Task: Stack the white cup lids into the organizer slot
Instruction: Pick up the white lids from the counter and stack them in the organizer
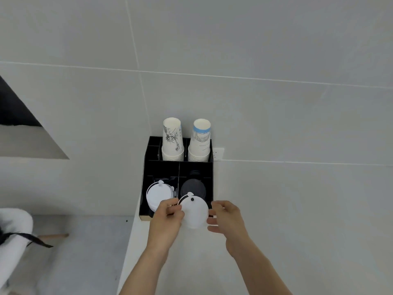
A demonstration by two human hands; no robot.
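Nearest the camera, 2 bare forearms reach toward 12 o'clock over the white counter (276, 209). The left hand (164, 220) is closed in a pinch on the 9 o'clock edge of a white cup lid (194, 212), thumb and fingers gripping its rim. The right hand (226, 219) sits at the lid's 3 o'clock side, fingers loosely curled and half open; whether they actually touch the rim is hard to tell.

The lid hangs just in front of the black organizer (146, 167). In its front-left slot, at 10 o'clock from the held lid, a stack of white lids (157, 194) is already seated, so the task looks partly done. This 1 lid is left to place; dark lids (192, 187) fill the right slot.
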